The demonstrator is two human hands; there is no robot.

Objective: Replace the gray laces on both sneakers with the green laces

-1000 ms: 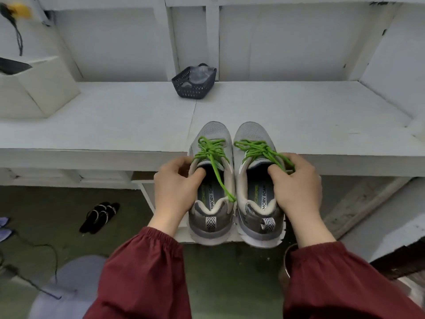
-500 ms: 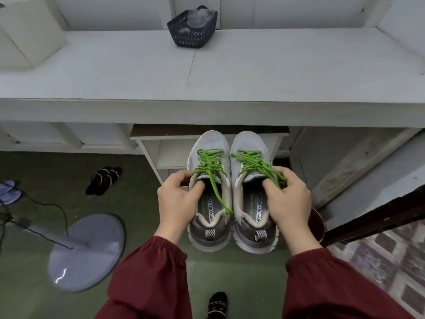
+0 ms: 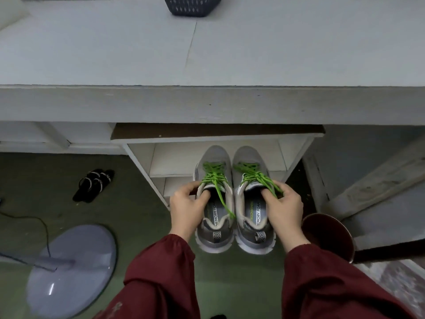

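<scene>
Two grey sneakers laced in green hang side by side in the air, toes pointing away, in front of a low white shelf unit (image 3: 296, 155). My left hand (image 3: 186, 210) grips the left sneaker (image 3: 215, 236) at its collar, thumb inside the opening. A loose end of its green lace (image 3: 216, 178) trails across the insole. My right hand (image 3: 284, 212) grips the right sneaker (image 3: 254, 238) the same way, thumb inside, fingers over part of its green lace (image 3: 253, 173). No grey laces are visible.
A white bench top (image 3: 138, 54) spans the upper view, with a dark plastic basket (image 3: 193, 5) at its back. On the green floor lie black sandals (image 3: 94, 184), a round fan base (image 3: 69, 270) with a cable, and a dark red bucket (image 3: 331, 236) at right.
Both hands have carried the sneakers off the bench top, down and toward me, to the level of the low shelf unit. The camera has tilted downward.
</scene>
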